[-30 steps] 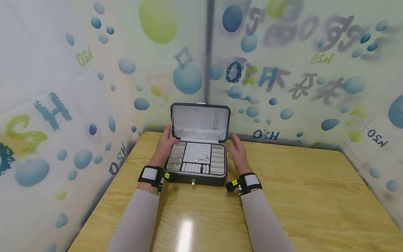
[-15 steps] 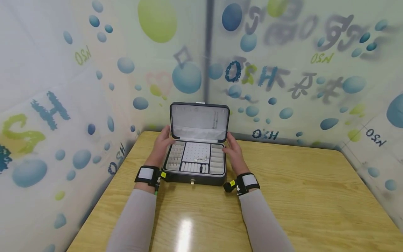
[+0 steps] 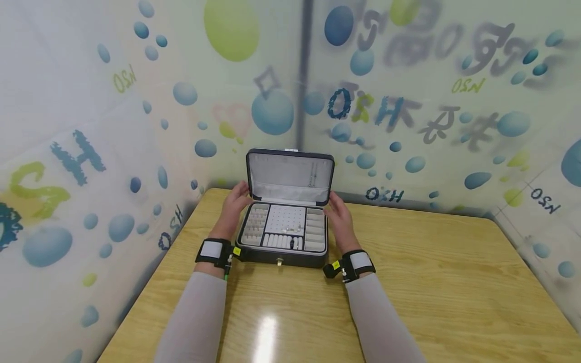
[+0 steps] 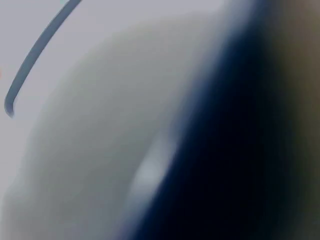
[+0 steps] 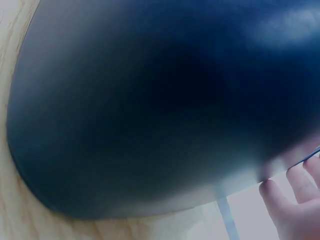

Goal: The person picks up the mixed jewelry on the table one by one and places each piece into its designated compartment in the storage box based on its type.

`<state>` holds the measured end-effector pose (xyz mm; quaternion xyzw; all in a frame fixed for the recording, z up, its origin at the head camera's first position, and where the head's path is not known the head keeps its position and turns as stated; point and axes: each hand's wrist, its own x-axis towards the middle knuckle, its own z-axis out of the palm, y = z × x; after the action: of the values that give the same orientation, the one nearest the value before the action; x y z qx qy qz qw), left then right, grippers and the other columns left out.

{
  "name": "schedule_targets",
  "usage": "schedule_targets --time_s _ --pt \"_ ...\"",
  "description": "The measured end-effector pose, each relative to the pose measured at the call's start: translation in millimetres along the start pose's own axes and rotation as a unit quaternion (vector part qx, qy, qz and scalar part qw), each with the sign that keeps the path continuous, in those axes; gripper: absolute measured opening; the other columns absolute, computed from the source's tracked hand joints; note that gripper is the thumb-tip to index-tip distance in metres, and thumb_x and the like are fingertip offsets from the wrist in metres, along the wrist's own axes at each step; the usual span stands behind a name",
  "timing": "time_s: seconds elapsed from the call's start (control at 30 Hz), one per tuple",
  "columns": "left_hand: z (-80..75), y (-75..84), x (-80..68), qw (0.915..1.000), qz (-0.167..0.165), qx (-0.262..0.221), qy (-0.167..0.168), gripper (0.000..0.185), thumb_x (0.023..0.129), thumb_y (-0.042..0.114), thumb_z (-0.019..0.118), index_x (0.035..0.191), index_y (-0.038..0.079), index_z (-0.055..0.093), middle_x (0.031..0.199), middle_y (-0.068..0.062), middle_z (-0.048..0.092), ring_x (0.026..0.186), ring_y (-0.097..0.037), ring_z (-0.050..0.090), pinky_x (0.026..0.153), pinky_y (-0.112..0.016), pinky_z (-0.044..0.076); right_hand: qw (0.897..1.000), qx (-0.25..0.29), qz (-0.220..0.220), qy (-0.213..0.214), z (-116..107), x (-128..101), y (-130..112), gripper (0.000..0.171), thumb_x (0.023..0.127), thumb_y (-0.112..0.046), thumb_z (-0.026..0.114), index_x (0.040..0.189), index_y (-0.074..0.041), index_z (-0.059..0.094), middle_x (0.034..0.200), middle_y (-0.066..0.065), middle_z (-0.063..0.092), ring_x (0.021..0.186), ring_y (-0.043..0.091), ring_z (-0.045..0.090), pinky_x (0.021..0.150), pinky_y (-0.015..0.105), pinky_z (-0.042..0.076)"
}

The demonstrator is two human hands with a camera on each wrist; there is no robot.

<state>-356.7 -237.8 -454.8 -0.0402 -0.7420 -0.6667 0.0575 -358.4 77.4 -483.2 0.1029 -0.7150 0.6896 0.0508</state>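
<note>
A dark jewellery box (image 3: pixel 278 261) stands open on the wooden table (image 3: pixel 408 282), its lid (image 3: pixel 289 176) upright. Inside are grey compartments, a white dotted panel (image 3: pixel 285 220) and a row of white rolls (image 3: pixel 281 241). My left hand (image 3: pixel 237 200) lies against the box's left side, fingers up at the lid's lower left corner. My right hand (image 3: pixel 338 212) lies against the right side, fingers by the lid's lower right corner. In the right wrist view the dark box (image 5: pixel 150 100) fills the frame, with fingertips (image 5: pixel 290 200) at its edge. The left wrist view is only blur.
Printed screens with blue and green bubbles (image 3: pixel 272 111) wall in the table at the back and left, close behind the box. Bare tabletop stretches to the right and toward me. A glare spot (image 3: pixel 267 330) lies between my forearms.
My right hand has come in from beside the box and now touches its right side. My left hand slid slightly back toward the lid corner. The box stays put.
</note>
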Motion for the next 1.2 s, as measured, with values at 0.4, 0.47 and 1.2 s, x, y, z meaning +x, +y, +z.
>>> schedule_targets --time_s 0.4,0.47,1.2 --pt "0.2 1.3 -1.9 0.9997 0.004 0.018 0.018 0.072 0.11 0.04 0.044 0.166 -0.001 0.024 0.174 -0.021 0.027 0.163 -0.035 0.025 0.133 -0.051 0.02 0.998 -0.027 -0.025 0.042 -0.2 1.3 -0.3 0.05 0.11 -0.018 0.052 0.156 -0.001 0.047 0.159 0.021 0.045 0.15 0.042 0.044 0.125 0.059 0.035" --pt "0.9 2.0 -2.0 0.9996 0.002 0.015 0.025 0.074 0.11 0.043 0.045 0.166 -0.002 0.026 0.173 -0.021 0.028 0.162 -0.037 0.027 0.133 -0.051 0.022 0.998 -0.025 -0.029 0.047 -0.1 1.4 0.6 0.049 0.11 -0.018 0.052 0.154 0.001 0.048 0.158 0.023 0.046 0.15 0.042 0.044 0.125 0.059 0.035" --pt "3.1 13.6 -5.5 0.9958 -0.014 0.024 0.087 0.069 0.11 0.046 0.05 0.151 -0.01 0.047 0.157 -0.03 0.049 0.148 -0.042 0.049 0.124 -0.05 0.04 0.989 0.116 -0.034 0.088 7.2 -1.8 -6.9 0.045 0.114 -0.022 0.049 0.14 0.015 0.052 0.146 0.034 0.054 0.141 0.044 0.054 0.122 0.057 0.038"
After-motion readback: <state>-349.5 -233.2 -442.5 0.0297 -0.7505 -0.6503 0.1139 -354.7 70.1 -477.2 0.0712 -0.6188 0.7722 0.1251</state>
